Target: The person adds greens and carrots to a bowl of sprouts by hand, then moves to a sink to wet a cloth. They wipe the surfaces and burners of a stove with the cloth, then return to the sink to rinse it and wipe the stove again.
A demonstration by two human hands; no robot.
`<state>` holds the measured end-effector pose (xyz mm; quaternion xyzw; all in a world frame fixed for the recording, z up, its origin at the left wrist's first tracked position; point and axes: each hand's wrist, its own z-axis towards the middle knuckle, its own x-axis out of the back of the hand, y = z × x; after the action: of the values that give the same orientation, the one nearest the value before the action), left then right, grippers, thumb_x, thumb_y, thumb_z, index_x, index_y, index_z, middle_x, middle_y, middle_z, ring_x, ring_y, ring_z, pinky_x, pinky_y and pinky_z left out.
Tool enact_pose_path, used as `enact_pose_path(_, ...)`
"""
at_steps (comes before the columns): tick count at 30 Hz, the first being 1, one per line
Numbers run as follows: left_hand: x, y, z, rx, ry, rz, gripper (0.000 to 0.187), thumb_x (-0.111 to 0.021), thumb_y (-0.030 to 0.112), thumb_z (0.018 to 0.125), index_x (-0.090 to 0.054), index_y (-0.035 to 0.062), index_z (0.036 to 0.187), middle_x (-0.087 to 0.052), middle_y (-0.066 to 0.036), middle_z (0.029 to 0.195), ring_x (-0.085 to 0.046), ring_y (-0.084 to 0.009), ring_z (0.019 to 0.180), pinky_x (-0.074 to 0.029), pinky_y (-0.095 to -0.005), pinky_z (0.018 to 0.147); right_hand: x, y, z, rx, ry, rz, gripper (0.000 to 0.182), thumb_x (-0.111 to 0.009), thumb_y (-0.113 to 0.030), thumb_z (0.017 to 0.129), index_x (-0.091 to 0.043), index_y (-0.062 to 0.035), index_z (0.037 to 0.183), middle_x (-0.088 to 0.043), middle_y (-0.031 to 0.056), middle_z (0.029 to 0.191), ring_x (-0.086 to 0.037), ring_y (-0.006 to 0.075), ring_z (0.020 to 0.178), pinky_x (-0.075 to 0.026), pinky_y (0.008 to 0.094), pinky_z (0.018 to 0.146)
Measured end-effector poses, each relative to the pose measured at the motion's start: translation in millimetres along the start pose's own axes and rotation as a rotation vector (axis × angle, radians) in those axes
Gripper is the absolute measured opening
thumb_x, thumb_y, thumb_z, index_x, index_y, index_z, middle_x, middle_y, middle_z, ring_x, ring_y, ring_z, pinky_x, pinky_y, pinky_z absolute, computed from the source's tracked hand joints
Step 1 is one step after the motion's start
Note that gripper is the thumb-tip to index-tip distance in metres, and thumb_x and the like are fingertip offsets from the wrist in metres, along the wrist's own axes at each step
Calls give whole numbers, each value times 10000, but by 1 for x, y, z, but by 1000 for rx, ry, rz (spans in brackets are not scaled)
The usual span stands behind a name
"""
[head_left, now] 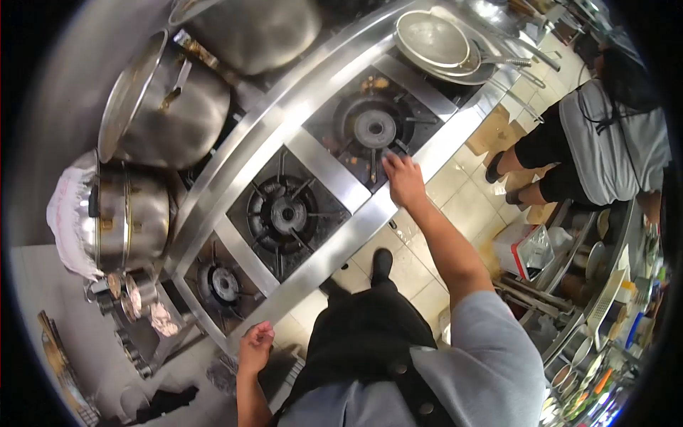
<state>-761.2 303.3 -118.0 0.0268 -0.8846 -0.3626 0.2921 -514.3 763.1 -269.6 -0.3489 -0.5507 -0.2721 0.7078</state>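
Right burner [375,129] sits in its sunken well toward the right end of the stove [341,249], and the right hand [404,178] is at the front edge of that well. The hand is palm down, fingers stretched toward a prong of the burner; whether they grip it, touch it or only hover, I cannot tell. The left hand [256,347] is well apart from it, hanging just off the stove's left front corner, fingers loosely bent and nothing visible in them, probably because one arm is enough for this reach.

Next along the front edge come the middle burner [288,213] and the left burner [219,282], both with bare prongs. Orange scraps [373,83] lie at the back of the right well, likely caught there by its sunken shape.

At the right end, sieves [434,41] are nested, apparently to save room, with handles pointing outward where they are easy to grab. Large pots [171,107] stand behind the back ledge, perhaps to leave the front burners within reach. Near the left back corner, a white cloth [67,220] covers one end of another pot [131,217], maybe to hold in heat.
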Motion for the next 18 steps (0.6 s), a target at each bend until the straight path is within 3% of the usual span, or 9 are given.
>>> enact_pose_path(2,-5,-6,-9,43,29,75,301,-663,122,882,-612,-25,1140,-664,-69,1012,-614,-134,900,-490,-273,800,-8,-3,-12,64,-91,-5,434,-486,-132,848,-556,-132,1275,-526,28,1300,-509,227,1095,-444,377,835)
enact_pose_path(3,-12,-14,-12,78,43,-50,291,-663,113,876,-617,-49,1113,-671,-89,996,-625,-135,897,-492,-269,792,-11,0,-14,128,-155,-23,427,-488,-129,843,-562,-122,1264,-540,27,1277,-509,227,1083,-446,373,819)
enact_pose_path(4,-17,-21,-10,69,48,-57,291,-663,113,876,-617,-49,1113,-671,-89,996,-625,-135,897,-492,-269,792,-18,6,-25,204,18,35,390,-493,-128,841,-584,-96,1220,-541,29,1266,-511,233,1042,-443,379,791)
enact_pose_path(6,-25,-30,-16,37,14,74,275,-652,119,879,-628,-46,1098,-678,-93,958,-634,-133,889,-499,-271,774,-12,8,-9,155,59,-5,363,-489,-129,852,-605,-100,1195,-554,12,1253,-513,231,1039,-433,373,790)
enact_pose_path(8,-38,-17,-11,17,2,124,276,-646,129,882,-629,-46,1095,-681,-100,943,-637,-135,865,-503,-276,764,7,-4,16,55,-187,-46,365,-476,-146,874,-619,-146,1210,-571,-21,1223,-506,215,1078,-424,365,811)
enact_pose_path(10,-35,-8,-9,-22,-5,187,278,-640,139,884,-630,-46,1092,-685,-107,929,-641,-138,841,-507,-281,754,-10,-1,-10,55,-54,-15,329,-474,-155,878,-643,-155,1161,-581,-21,1206,-508,215,1073,-416,358,816)
enact_pose_path(12,-38,-3,-1,-49,65,89,291,-639,151,882,-627,-44,1098,-686,-118,929,-646,-156,818,-509,-290,740,-14,10,-32,216,45,181,263,-486,-156,873,-653,-123,1073,-587,8,1206,-518,230,1023,-414,362,804)
enact_pose_path(16,-36,-4,2,-44,31,210,294,-651,135,867,-625,-40,1102,-678,-130,959,-643,-163,836,-507,-296,731,-4,-1,19,19,-72,-14,362,-492,-153,866,-631,-179,1199,-581,-47,1208,-514,209,1058,-412,366,836)
enact_pose_path(18,-32,7,3,-71,-38,354,292,-657,129,856,-629,-32,1098,-670,-129,954,-646,-182,843,-508,-305,723,-19,2,-9,27,-59,-18,405,-482,-152,862,-603,-192,1246,-573,-50,1186,-510,204,1064,-412,372,840)
